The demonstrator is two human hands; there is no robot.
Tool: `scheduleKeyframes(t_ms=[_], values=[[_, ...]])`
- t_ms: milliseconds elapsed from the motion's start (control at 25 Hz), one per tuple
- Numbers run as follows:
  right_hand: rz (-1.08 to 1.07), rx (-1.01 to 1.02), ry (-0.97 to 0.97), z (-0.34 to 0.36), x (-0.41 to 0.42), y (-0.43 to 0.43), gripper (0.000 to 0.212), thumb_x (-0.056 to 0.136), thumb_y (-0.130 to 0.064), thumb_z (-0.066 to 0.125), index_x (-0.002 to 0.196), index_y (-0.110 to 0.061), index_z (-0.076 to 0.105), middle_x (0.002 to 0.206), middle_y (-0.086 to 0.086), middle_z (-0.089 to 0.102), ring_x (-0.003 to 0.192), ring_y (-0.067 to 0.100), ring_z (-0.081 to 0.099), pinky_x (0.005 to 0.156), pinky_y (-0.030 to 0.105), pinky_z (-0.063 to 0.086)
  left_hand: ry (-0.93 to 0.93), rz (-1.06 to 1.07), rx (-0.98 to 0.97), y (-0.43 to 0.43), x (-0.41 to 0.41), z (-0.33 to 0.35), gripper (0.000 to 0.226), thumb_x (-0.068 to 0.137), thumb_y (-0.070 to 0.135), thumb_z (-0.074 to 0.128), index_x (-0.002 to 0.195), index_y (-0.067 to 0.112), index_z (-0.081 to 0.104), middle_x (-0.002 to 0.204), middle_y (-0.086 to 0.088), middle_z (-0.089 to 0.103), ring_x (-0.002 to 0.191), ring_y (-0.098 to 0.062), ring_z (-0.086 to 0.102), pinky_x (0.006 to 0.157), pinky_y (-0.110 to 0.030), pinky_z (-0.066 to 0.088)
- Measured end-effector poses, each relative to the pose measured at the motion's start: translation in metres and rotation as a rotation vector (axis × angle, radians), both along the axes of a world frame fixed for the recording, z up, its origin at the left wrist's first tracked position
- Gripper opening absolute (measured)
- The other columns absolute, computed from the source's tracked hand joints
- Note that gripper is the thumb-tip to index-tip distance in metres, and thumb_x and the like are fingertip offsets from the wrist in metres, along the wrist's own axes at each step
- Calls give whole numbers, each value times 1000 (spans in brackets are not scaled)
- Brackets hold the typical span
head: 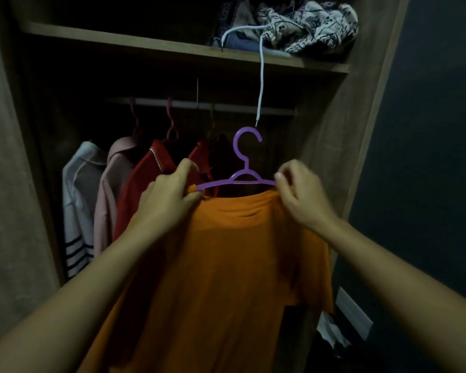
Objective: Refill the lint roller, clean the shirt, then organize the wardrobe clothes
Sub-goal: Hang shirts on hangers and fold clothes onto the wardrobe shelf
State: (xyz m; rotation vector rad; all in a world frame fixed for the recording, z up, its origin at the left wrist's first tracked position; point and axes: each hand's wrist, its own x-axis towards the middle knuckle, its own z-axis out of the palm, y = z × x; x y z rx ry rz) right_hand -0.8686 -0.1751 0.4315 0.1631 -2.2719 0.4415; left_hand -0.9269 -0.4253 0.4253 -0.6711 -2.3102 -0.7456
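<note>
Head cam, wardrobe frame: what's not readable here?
1. Head view: purple hanger ends sit under the left hand and right hand, so seating inside the orange shirt is unknown.
2. Shirt hem: cut off by the bottom edge.
3. Dark clothes right of the red shirt: lost in shadow.
4. Right fingertips: motion-blurred.

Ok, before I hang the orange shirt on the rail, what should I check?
1. Left hand grip on shirt shoulder: ok.
2. Right hand grip at the hanger end: ok.
3. Shirt seated on both hanger arms: cannot tell, the hands cover the ends.
4. Hook path: not ok, the cord hanging from the shelf ends right at the hook tip and may snag.
5. Free stretch of rail right of the red shirt: ok, no hooks show there.
</note>
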Motion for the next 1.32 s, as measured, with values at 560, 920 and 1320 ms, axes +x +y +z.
scheduleKeyframes(t_ms=[560, 920, 1320], values=[[436, -1352, -313, 30, -121, -25, 25, 93, -2, 48, 117, 0, 50, 84, 1, 55, 73, 9, 52, 52, 16, 50, 176, 130, -31, 54, -75, 7, 58, 88, 47, 52, 136, 16, 40, 135, -11, 50, 125, -30, 43, 97, -42, 41], [432, -1327, -216, 87, -204, -1, 16, 90, 4, 47, 80, -5, 56, 63, 10, 52, 35, 10, 54, 37, 19, 46, -100, -103, 151, 43, -154, -18, 47, 97, 19, 47, 142, 15, 36, 117, -10, 66, 106, -19, 63, 80, -11, 39], [-21, -849, -252, 68, -236, 23, 32, 95, -28, 48, 119, -9, 56, 107, 13, 62, 98, 27, 60, 80, 32, 50, 225, -11, -28, 25, -129, 3, 47, 97, 43, 37, 126, 11, 55, 112, -4, 68, 104, -15, 65, 86, -18, 47]])
